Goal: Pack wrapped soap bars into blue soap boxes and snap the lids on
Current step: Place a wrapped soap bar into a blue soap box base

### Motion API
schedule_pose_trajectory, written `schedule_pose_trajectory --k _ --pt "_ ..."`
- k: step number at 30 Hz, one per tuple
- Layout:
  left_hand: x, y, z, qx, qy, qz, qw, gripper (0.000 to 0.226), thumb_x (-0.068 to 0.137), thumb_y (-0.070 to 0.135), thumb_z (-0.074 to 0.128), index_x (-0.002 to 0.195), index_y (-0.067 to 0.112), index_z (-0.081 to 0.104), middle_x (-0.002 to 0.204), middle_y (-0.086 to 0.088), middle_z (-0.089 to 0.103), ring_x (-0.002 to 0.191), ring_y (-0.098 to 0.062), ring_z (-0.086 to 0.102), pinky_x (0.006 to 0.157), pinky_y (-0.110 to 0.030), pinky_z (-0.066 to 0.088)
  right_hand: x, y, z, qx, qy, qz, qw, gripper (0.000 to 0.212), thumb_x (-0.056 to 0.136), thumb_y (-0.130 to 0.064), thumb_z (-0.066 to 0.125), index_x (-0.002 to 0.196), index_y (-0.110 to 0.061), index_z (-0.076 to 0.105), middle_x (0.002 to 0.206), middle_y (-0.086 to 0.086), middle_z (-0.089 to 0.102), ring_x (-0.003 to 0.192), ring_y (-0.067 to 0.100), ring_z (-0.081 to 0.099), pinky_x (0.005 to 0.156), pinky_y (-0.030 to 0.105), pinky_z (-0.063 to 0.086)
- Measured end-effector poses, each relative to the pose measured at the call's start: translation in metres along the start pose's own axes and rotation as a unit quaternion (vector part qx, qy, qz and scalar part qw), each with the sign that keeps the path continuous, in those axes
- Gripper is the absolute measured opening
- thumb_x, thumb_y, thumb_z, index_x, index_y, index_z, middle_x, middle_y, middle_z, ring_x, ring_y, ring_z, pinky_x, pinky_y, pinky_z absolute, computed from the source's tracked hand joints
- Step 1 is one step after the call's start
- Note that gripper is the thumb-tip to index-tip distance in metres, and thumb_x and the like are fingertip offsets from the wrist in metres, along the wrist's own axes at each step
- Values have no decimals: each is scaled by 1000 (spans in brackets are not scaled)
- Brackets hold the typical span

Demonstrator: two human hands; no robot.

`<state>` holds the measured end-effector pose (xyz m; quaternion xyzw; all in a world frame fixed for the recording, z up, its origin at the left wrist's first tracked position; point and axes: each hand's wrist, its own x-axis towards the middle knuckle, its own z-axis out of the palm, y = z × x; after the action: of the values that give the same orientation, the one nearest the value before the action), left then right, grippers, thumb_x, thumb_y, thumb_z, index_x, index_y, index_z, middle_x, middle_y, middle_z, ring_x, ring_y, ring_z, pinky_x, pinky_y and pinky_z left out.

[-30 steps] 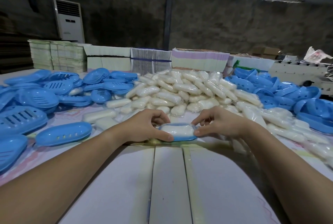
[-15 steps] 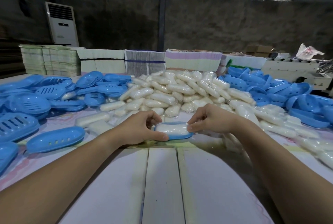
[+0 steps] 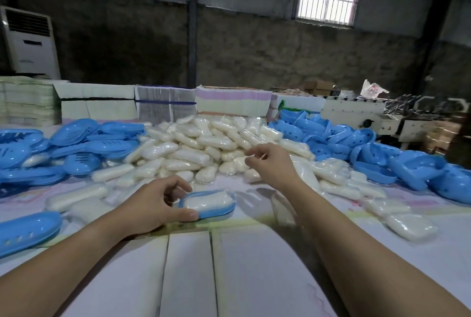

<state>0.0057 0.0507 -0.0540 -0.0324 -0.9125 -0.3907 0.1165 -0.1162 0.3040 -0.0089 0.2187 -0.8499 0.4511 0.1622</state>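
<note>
A blue soap box base lies on the table in front of me with a wrapped white soap bar inside it. My left hand holds the left end of this base, thumb under the near rim and fingers curled over the far rim. My right hand hovers above the near edge of the soap pile, fingers loosely curled and holding nothing. Blue slotted lids are heaped at the left. Blue box bases are heaped at the right.
One blue box part lies at the near left edge. Loose wrapped bars are scattered on the right of the table. Stacks of flat cartons line the far edge, with a white air conditioner behind them.
My right hand has let go of the box's right end and moved up and away toward the soap pile. The left hand keeps its hold on the box. The camera has tilted up.
</note>
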Motion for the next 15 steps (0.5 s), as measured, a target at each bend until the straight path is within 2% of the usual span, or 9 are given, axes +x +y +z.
schedule_pose_trajectory --k 3,5,7,9,11,13,15 --pt "2 -5 0 0 4 22 1000 65 41 73 82 100 53 65 99 22 71 88 -8 66 75 -22 54 14 17 -16 1 44 61 997 23 84 -25 64 106 -25 72 95 -3 68 90 16 63 81 34 53" --pt "5 -8 2 -8 5 32 999 68 38 72 85 102 57 64 99 21 72 88 -10 67 75 -22 54 21 36 -33 -62 71 94 991 32 84 -28 60 115 -24 69 106 1 69 101 21 61 85 38 52" --pt "8 -11 3 -17 4 40 999 72 36 72 86 103 55 65 99 28 71 87 -8 68 77 -23 54 27 59 -56 -146 97 125 976 38 85 -29 55 121 -25 66 119 4 65 118 26 50 96 43 47" --pt "12 -15 6 -25 -3 47 999 77 33 76 85 104 52 67 99 28 72 85 -4 69 77 -23 55 29 86 -84 -238 113 160 951 41 88 -32 53 128 -27 61 132 6 57 127 30 42 101 46 41" --pt "14 -20 7 -21 -1 54 998 84 32 83 83 108 51 67 100 27 73 87 1 69 72 -16 54 28 112 -115 -323 124 197 917 42 90 -32 50 132 -27 57 138 8 51 130 32 37 104 47 35" --pt "19 -30 8 11 15 60 998 88 33 85 81 113 51 66 99 29 72 89 7 68 68 -8 51 23 138 -147 -379 143 236 883 38 91 -29 46 128 -24 56 138 10 46 130 34 33 104 49 31" --pt "25 -42 9 53 22 48 997 88 36 85 82 115 51 65 99 31 71 90 11 67 64 -6 50 17 161 -176 -410 150 282 854 32 91 -24 45 120 -21 57 139 12 42 132 36 30 104 51 29"
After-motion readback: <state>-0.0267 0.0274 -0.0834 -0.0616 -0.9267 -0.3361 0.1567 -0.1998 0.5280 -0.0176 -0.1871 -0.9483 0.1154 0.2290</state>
